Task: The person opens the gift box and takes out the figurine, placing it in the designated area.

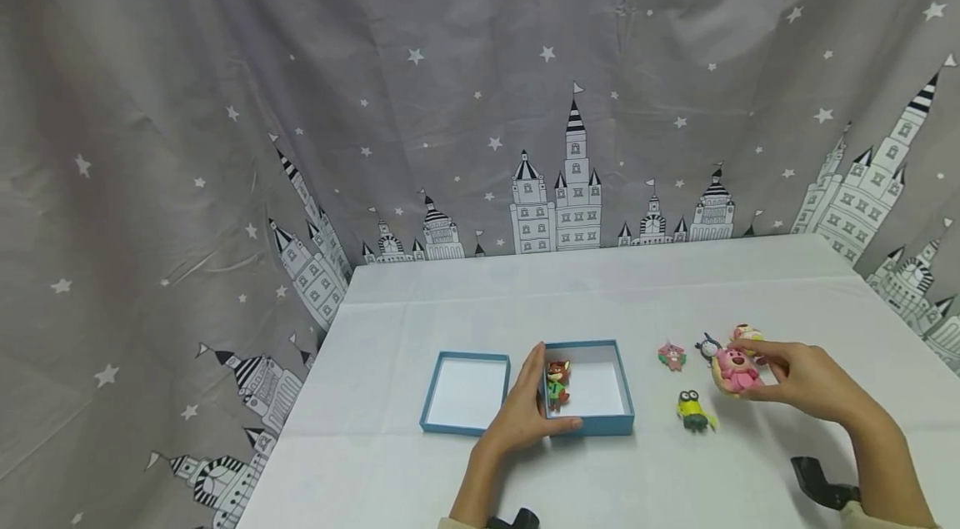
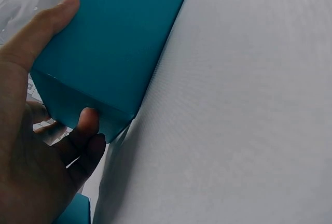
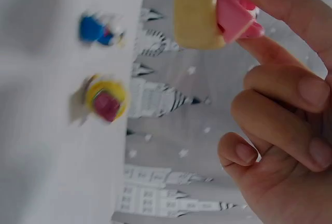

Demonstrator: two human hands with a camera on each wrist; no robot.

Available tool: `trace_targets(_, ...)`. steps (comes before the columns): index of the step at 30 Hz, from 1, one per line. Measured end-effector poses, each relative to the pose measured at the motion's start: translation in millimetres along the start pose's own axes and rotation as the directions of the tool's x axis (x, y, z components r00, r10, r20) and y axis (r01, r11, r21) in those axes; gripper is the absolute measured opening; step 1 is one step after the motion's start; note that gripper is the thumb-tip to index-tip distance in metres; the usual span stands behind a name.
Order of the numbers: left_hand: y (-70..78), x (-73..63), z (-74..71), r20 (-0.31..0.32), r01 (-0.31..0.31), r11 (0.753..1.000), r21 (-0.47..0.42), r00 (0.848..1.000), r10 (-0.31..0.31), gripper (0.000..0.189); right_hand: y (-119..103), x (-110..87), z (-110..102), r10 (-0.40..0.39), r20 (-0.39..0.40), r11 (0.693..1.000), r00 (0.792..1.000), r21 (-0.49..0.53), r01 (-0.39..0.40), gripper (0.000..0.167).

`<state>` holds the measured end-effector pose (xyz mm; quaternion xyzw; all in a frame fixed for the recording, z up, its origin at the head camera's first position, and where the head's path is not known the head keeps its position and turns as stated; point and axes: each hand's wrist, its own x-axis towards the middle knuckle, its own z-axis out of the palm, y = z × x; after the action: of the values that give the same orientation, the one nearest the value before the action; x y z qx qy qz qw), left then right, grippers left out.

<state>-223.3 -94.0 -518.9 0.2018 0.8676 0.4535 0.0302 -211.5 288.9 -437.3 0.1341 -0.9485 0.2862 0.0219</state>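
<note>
My left hand (image 1: 520, 414) grips the near left corner of a blue box (image 1: 606, 426), thumb along its front wall and fingers at its left side. A fox figure (image 1: 558, 386) in green stands or lies inside, by the left wall. In the left wrist view, thumb and fingertips press against the teal walls of the box (image 2: 111, 42). To the right, my right hand (image 1: 813, 383) pinches a pink bear figure (image 1: 737, 371) with a pale yellow back (image 3: 196, 14), held above the table; the other fingers are curled loosely in the right wrist view.
A shallow blue-rimmed lid (image 1: 450, 430) lies left of the box. Around the right hand are a yellow and green minion figure (image 1: 693, 412), a pink and green figure (image 1: 672, 356), a blue and white figure (image 1: 707, 347) and a yellow-topped figure (image 1: 747, 333). A grey curtain (image 1: 450, 121) hangs behind.
</note>
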Motion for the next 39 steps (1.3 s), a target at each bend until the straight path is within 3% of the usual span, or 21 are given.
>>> trace_targets(11, 0.0, 0.0, 0.9, 0.0, -0.001, 1.0, -0.01, 1.0, 0.001, 0.114, 32, -10.8, 19, 0.057, 0.141, 0.997, 0.988, 0.04, -0.063, 0.066)
trace_targets(23, 2.7, -0.1, 0.0, 0.002, 0.0, 1.0, -0.009, 1.0, 0.0, 0.114, 41, -13.0, 26, 0.064, 0.165, 0.994, 0.984, 0.076, -0.077, 0.068)
trace_targets(29, 2.4, 0.1, -0.2, 0.004, 0.002, 1.0, -0.002, 1.0, -0.002, 0.114, 34, -10.6, 23, 0.052, 0.166, 0.993, 0.985, 0.096, -0.068, 0.074)
trace_targets(36, 3.3, -0.7, -0.8, 0.002, 0.006, 1.0, -0.003, 1.0, -0.006, 0.115, 2, 4.3, 19, -0.025, 0.035, 0.996, 0.999, 0.089, 0.022, 0.056)
trace_targets(39, 3.0, -0.8, -0.8, 0.002, 0.004, 1.0, 0.002, 1.0, -0.004, 0.114, -16, 15.3, 24, -0.071, 0.017, 0.99, 0.997, 0.127, 0.068, 0.05)
